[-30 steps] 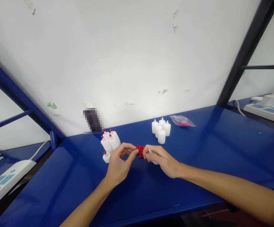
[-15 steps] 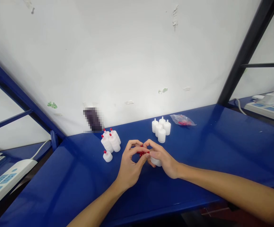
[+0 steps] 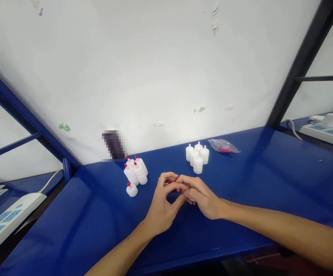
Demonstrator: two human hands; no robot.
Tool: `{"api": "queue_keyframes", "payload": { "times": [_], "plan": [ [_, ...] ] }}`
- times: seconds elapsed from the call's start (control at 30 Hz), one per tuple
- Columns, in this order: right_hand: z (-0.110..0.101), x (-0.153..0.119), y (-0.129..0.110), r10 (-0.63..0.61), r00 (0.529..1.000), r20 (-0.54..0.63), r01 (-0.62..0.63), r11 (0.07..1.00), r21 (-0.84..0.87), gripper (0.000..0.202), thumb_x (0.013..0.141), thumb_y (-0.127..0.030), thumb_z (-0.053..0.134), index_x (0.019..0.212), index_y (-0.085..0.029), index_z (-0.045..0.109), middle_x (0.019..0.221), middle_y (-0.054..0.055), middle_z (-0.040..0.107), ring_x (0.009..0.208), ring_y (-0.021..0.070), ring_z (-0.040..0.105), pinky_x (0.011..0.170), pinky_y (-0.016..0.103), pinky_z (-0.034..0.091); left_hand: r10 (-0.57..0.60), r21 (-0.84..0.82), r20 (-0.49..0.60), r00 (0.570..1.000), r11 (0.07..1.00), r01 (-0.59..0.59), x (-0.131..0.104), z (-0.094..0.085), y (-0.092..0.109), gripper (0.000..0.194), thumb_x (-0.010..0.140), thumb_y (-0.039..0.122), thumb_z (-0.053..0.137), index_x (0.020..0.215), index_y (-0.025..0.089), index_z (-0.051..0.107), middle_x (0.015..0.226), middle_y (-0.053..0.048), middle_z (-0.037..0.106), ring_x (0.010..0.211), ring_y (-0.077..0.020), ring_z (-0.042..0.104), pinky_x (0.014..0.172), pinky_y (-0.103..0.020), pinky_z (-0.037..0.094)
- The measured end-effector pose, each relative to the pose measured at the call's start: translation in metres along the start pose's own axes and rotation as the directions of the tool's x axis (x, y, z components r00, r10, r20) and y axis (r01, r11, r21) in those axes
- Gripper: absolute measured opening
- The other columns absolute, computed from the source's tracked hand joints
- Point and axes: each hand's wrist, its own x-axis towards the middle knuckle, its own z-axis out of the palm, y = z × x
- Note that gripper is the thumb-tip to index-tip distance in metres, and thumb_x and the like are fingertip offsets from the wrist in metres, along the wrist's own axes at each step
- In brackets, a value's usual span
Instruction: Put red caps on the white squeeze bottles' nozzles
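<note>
My left hand (image 3: 163, 207) is closed, thumb and index finger pinched together against the fingertips of my right hand. The small red cap that showed at this pinch is now covered by fingers. My right hand (image 3: 205, 198) is wrapped round a small white bottle (image 3: 193, 199), of which only a sliver shows. Behind the left fingers lie several loose red caps (image 3: 172, 182), partly hidden. To the left stand several white bottles with red tips (image 3: 136, 173), and a shorter one (image 3: 132, 190) sits in front of them. Beyond my right hand is a cluster of uncapped white bottles (image 3: 197, 165).
A clear plastic bag (image 3: 224, 146) with red pieces lies at the back of the blue table (image 3: 258, 176), near the white wall. A blue frame post rises at left and a dark one at right. Power strips (image 3: 4, 218) lie on both sides.
Both hands have shifted slightly right and drawn closer together. The fingers now cover most of the white bottle and the red cap that showed at the left fingertips.
</note>
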Motion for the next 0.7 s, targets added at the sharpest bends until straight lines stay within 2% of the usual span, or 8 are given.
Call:
{"api": "queue_keyframes", "payload": {
  "times": [0.1,0.2,0.3,0.37,0.47,0.53,0.6,0.7],
  "plan": [
    [-0.001,0.000,0.001,-0.046,0.998,0.052,0.052,0.992,-0.118,0.012,0.091,-0.027,0.044,0.085,-0.018,0.050,0.064,-0.005,0.042,0.054,0.0104,0.037,0.051,0.024,0.032,0.014,0.046,0.021,1.000,0.999,-0.015,-0.002,-0.005,0.000,0.010,0.094,0.027,0.058,0.097,0.023,0.066,0.118,-0.009,0.050,0.111,-0.0219,0.052,0.102,-0.041,0.045],
    [-0.002,-0.001,0.000,-0.064,0.993,0.104,0.088,0.963,-0.253,0.026,0.100,-0.042,0.040,0.099,-0.019,0.051,0.066,-0.005,0.044,0.056,0.0107,0.038,0.056,0.024,0.034,0.022,0.114,-0.012,1.000,0.993,-0.021,-0.004,-0.022,0.000,0.014,0.097,0.029,0.052,0.096,0.023,0.065,0.122,-0.008,0.049,0.119,-0.0228,0.048,0.106,-0.041,0.040],
    [0.001,0.000,-0.002,-0.026,0.994,0.108,0.056,0.955,-0.290,0.036,0.103,-0.049,0.032,0.108,-0.018,0.050,0.064,-0.006,0.043,0.055,0.0106,0.037,0.057,0.025,0.033,0.008,0.189,-0.061,0.998,0.982,0.004,-0.009,-0.043,0.000,0.017,0.099,0.030,0.048,0.094,0.021,0.062,0.114,-0.007,0.052,0.112,-0.0210,0.051,0.102,-0.038,0.041],
    [0.003,0.000,-0.003,-0.012,0.993,0.120,0.048,0.953,-0.298,0.038,0.103,-0.051,0.032,0.110,-0.018,0.050,0.064,-0.006,0.043,0.055,0.0104,0.038,0.057,0.024,0.033,-0.016,0.227,-0.019,1.000,0.974,0.020,-0.015,-0.052,0.002,0.015,0.099,0.030,0.049,0.100,0.022,0.061,0.110,-0.007,0.055,0.104,-0.0199,0.053,0.096,-0.035,0.044],
    [0.006,0.001,-0.004,-0.031,0.982,0.189,0.080,0.963,-0.257,0.042,0.101,-0.054,0.036,0.120,-0.018,0.045,0.065,-0.007,0.043,0.056,0.0102,0.038,0.056,0.024,0.032,-0.026,0.262,0.160,0.987,0.965,-0.017,-0.025,-0.050,0.004,0.021,0.098,0.031,0.050,0.116,0.025,0.060,0.110,-0.007,0.056,0.100,-0.0197,0.054,0.090,-0.034,0.047],
    [0.007,0.000,-0.004,-0.061,0.967,0.247,0.115,0.971,-0.208,0.047,0.100,-0.056,0.037,0.126,-0.018,0.041,0.066,-0.007,0.043,0.055,0.0098,0.036,0.054,0.023,0.030,0.004,0.280,0.231,0.973,0.957,-0.071,-0.030,-0.043,0.004,0.021,0.099,0.030,0.047,0.111,0.024,0.064,0.106,-0.007,0.058,0.097,-0.0197,0.054,0.088,-0.034,0.047],
    [0.008,0.000,-0.005,-0.080,0.960,0.270,0.133,0.974,-0.182,0.048,0.099,-0.058,0.039,0.126,-0.018,0.041,0.067,-0.007,0.042,0.055,0.0094,0.033,0.053,0.023,0.028,0.040,0.282,0.218,0.975,0.954,-0.103,-0.032,-0.036,0.003,0.024,0.100,0.030,0.044,0.100,0.021,0.066,0.100,-0.007,0.060,0.092,-0.0193,0.054,0.086,-0.034,0.047],
    [0.008,-0.001,-0.007,-0.075,0.957,0.282,0.128,0.977,-0.173,0.048,0.098,-0.058,0.042,0.125,-0.018,0.042,0.068,-0.007,0.043,0.056,0.0093,0.032,0.054,0.023,0.029,0.049,0.268,0.169,0.984,0.959,-0.093,-0.032,-0.032,0.002,0.020,0.099,0.031,0.046,0.105,0.022,0.063,0.096,-0.007,0.062,0.089,-0.0192,0.055,0.083,-0.034,0.046]
  ]
}}
